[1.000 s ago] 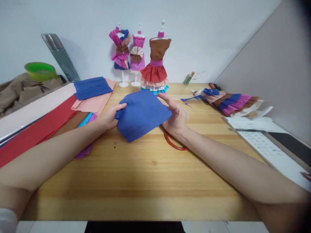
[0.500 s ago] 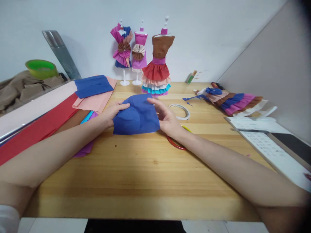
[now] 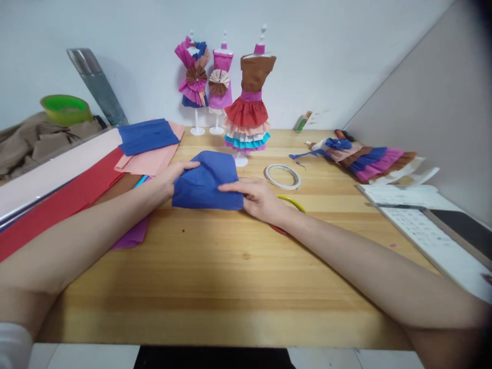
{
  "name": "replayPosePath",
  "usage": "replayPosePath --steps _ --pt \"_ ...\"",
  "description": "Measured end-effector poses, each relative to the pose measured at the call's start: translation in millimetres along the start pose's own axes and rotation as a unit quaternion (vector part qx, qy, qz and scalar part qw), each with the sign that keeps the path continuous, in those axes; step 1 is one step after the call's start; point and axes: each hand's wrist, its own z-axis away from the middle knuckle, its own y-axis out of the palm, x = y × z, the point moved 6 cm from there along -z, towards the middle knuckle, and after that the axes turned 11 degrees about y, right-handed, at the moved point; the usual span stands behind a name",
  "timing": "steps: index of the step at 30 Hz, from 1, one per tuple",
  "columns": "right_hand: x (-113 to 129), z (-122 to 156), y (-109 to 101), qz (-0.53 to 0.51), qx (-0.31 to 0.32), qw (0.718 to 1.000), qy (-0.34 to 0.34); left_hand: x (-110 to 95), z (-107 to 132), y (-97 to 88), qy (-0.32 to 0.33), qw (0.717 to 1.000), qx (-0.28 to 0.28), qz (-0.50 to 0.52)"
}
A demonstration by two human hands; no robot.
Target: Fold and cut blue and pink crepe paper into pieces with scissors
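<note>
A piece of blue crepe paper [image 3: 205, 182], roughly square and slightly creased, is held up above the wooden table. My left hand [image 3: 172, 177] grips its left edge, thumb on the front and the other fingers hidden behind. My right hand [image 3: 259, 197] has hold of the lower right corner, with the index finger laid across the front of the sheet. Behind the paper stands a mannequin [image 3: 251, 110] in a brown top and a tiered ruffled skirt. A roll of white tape [image 3: 282, 177] lies just beyond my right hand, and red-and-yellow handled scissors [image 3: 292, 202] are partly covered by my right wrist.
Folded crepe paper [image 3: 77, 197] in several colours is stacked at the left, near a green tape roll [image 3: 65, 110] and a bottle [image 3: 98, 84]. Two smaller dressed mannequins [image 3: 196, 84] stand at the back. A ruffled dress form [image 3: 369, 156] and a paper trimmer [image 3: 418, 225] lie at the right.
My right hand has moved left and down, and its raised fingers now press onto the blue paper. The sheet has shifted slightly left, uncovering the mannequin's white base.
</note>
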Motion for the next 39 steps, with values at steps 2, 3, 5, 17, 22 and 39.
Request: replayPosePath --steps 2,3,5,17,22,39 --pt "-4.0 0.0 -1.7 -0.026 -0.017 0.999 0.036 3.2 -0.6 -0.9 -0.027 0.999 -0.028 0.026" --pt "-8.5 -0.3 -3.1 -0.062 -0.028 0.995 0.071 3.3 -1.3 -1.0 -0.025 0.998 -0.038 0.045" --pt "-19.7 -0.7 -5.9 -0.154 -0.053 0.975 0.151 -1.7 -4.4 -1.3 0.032 0.995 -0.047 0.083" --pt "-60.4 -7.9 -24.6 -0.405 -0.205 0.839 0.301 -24.4 3.9 -5.8 0.356 0.926 -0.046 -0.117" --pt "-56.0 -7.0 -24.1 -0.396 -0.203 0.845 0.297 -28.2 26.5 12.2 0.384 0.899 -0.034 -0.209" --pt "-48.0 -6.0 -26.5 -0.370 -0.204 0.871 0.251 -21.8 10.2 8.6 0.327 0.937 0.015 -0.118"
